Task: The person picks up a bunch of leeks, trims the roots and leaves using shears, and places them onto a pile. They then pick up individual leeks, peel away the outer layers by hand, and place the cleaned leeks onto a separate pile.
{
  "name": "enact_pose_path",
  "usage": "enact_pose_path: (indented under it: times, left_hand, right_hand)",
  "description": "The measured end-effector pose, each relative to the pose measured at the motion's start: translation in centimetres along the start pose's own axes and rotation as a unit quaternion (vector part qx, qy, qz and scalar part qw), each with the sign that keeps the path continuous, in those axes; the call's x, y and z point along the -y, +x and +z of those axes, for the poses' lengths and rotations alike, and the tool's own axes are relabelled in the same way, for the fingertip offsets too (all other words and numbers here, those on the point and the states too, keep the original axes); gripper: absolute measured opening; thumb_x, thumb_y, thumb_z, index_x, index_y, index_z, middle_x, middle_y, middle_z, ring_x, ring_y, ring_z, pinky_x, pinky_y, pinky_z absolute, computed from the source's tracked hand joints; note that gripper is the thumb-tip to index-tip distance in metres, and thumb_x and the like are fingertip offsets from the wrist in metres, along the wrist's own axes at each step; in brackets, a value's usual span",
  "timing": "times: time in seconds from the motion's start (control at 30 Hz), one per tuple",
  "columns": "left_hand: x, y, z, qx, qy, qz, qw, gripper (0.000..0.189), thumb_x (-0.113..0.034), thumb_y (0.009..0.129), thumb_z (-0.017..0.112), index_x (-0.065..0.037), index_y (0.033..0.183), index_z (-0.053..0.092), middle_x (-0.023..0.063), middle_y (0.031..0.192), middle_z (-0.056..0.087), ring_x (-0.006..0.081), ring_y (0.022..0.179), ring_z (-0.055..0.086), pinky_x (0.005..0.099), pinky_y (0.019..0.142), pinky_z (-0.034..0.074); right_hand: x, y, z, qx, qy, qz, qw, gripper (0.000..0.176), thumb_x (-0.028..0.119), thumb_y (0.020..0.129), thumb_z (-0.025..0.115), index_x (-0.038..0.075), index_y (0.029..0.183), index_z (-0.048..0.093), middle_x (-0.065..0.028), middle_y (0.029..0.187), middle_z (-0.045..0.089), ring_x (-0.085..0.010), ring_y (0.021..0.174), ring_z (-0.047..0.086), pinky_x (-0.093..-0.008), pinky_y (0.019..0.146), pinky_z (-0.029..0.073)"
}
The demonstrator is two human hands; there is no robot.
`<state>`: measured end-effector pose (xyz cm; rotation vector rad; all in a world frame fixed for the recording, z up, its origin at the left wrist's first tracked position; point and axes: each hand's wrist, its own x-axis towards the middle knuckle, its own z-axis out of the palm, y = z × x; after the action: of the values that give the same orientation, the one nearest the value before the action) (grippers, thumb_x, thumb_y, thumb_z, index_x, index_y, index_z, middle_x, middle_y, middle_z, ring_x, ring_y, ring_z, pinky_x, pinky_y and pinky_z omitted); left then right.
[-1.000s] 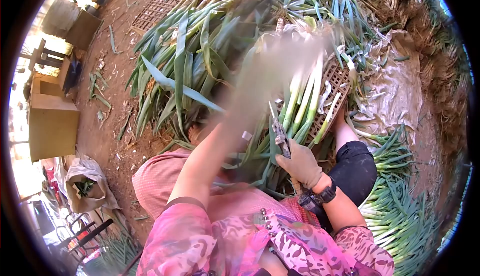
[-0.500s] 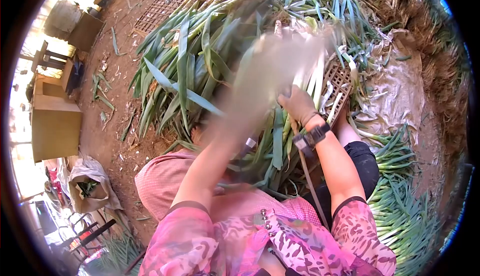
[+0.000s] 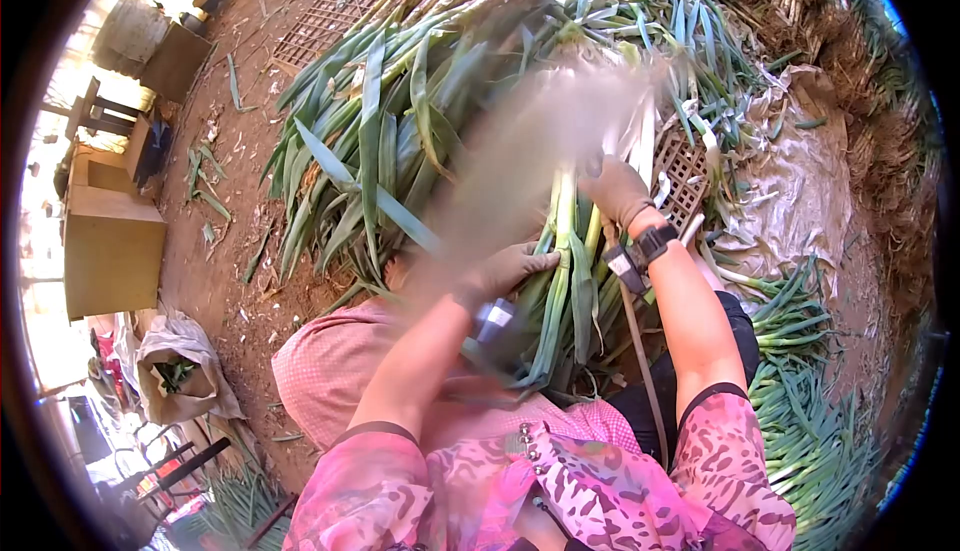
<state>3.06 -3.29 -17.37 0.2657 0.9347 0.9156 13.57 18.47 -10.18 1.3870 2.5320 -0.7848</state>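
Observation:
A bunch of leeks with white stalks and long green leaves lies across my lap and a brown plastic crate. My left hand, gloved, is closed around the green middle of the bunch. My right hand, gloved and with a black watch at the wrist, grips the pale stalks farther up. A thin brown strap hangs down from under my right wrist. A blurred patch hides part of the bunch above my left hand.
A large heap of leek leaves fills the ground ahead. Trimmed leeks are stacked at my right, beside a plastic sheet. A lattice crate lies far ahead; boxes and a sack stand at the left.
My right hand, low near my lap with a cutter a second ago, has risen to the white stalks. My left hand has come down onto the bunch's green part.

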Motion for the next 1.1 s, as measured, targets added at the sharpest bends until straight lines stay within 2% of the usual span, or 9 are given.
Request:
enact_pose_path:
  times: [0.17,0.3,0.43,0.6,0.77,0.9,0.97,1.03,1.1]
  left_hand:
    - [0.5,0.0,-0.2,-0.088,0.104,0.013,0.991,0.055,-0.051,0.105,0.049,-0.002,0.122,0.065,0.0045,0.112,0.069,0.0102,0.095,0.064,0.0295,0.091,0.051]
    - [1.1,1.0,0.9,-0.147,0.112,0.078,0.98,0.063,-0.056,0.105,0.041,-0.004,0.136,0.06,0.0071,0.121,0.068,0.0157,0.103,0.063,0.0302,0.099,0.047]
    - [-0.7,0.9,3.0,-0.208,0.316,0.152,0.913,0.058,-0.05,0.094,0.064,0.001,0.123,0.065,0.0101,0.112,0.072,0.0165,0.099,0.067,0.0321,0.092,0.051]
    - [-3.7,3.7,3.6,-0.144,0.523,0.08,0.836,0.061,-0.047,0.083,0.074,-0.003,0.124,0.064,0.0219,0.114,0.07,0.036,0.107,0.067,0.0409,0.094,0.051]
    - [-4.8,4.1,2.5,-0.028,0.562,-0.002,0.826,0.063,-0.044,0.08,0.077,-0.004,0.126,0.064,0.018,0.117,0.07,0.0311,0.112,0.066,0.0394,0.096,0.051]
    - [-7.6,0.1,0.3,-0.015,0.629,0.028,0.776,0.056,-0.047,0.079,0.075,-0.011,0.121,0.069,0.0152,0.108,0.072,0.0308,0.1,0.068,0.0382,0.089,0.054]
    - [-11.9,-2.3,-1.8,-0.157,0.572,0.154,0.791,0.049,-0.045,0.081,0.073,-0.013,0.119,0.07,0.0152,0.111,0.071,0.0318,0.103,0.067,0.0391,0.089,0.054]
    - [-18.0,-3.2,-5.2,-0.351,0.536,0.283,0.714,0.045,-0.041,0.084,0.071,-0.014,0.12,0.069,0.0152,0.12,0.068,0.0324,0.11,0.065,0.0408,0.091,0.054]
    - [-24.3,-3.3,-8.6,-0.501,0.551,0.277,0.607,0.04,-0.037,0.087,0.069,-0.015,0.121,0.069,0.0151,0.128,0.066,0.0329,0.118,0.063,0.0426,0.093,0.054]
  right_hand:
    - [1.4,-1.7,-0.9,0.05,-0.054,-0.043,0.996,0.056,0.042,0.084,0.063,-0.005,0.115,0.063,-0.0255,0.107,0.071,-0.0386,0.101,0.069,-0.0443,0.091,0.053]
    - [0.2,-2.3,0.1,0.026,-0.104,-0.036,0.994,0.051,0.039,0.087,0.063,-0.003,0.114,0.064,-0.0246,0.109,0.071,-0.0374,0.103,0.07,-0.0436,0.092,0.053]
    - [-1.7,-1.4,-1.8,0.047,-0.13,0.118,0.983,0.048,0.039,0.089,0.062,-0.002,0.115,0.065,-0.0251,0.11,0.071,-0.0355,0.105,0.07,-0.0431,0.092,0.054]
    - [-3.0,-3.8,-3.2,0.002,-0.121,0.084,0.989,0.05,0.039,0.087,0.066,-0.003,0.115,0.064,-0.0265,0.106,0.071,-0.0395,0.103,0.069,-0.0459,0.09,0.054]
    - [-0.2,-5.3,-1.0,0.051,-0.073,-0.006,0.996,0.056,0.043,0.083,0.067,-0.004,0.113,0.063,-0.0275,0.101,0.071,-0.0418,0.099,0.069,-0.0459,0.089,0.054]
    - [-1.5,-5.1,-0.9,0.091,-0.111,0.044,0.989,0.052,0.041,0.083,0.066,-0.004,0.108,0.068,-0.0279,0.106,0.071,-0.0421,0.102,0.069,-0.0444,0.092,0.054]
    - [-1.7,-5.7,-0.7,0.085,-0.118,0.059,0.988,0.052,0.041,0.082,0.067,-0.004,0.108,0.068,-0.0273,0.106,0.071,-0.042,0.102,0.068,-0.0449,0.092,0.053]
    - [-1.6,-6.5,-0.5,0.077,-0.106,0.066,0.989,0.052,0.041,0.082,0.066,-0.004,0.108,0.067,-0.027,0.105,0.071,-0.0419,0.102,0.069,-0.0463,0.091,0.053]
    - [-1.8,-6.9,0.4,0.073,-0.13,0.063,0.987,0.054,0.042,0.084,0.064,-0.004,0.112,0.062,-0.0264,0.103,0.071,-0.0416,0.1,0.069,-0.0477,0.091,0.053]
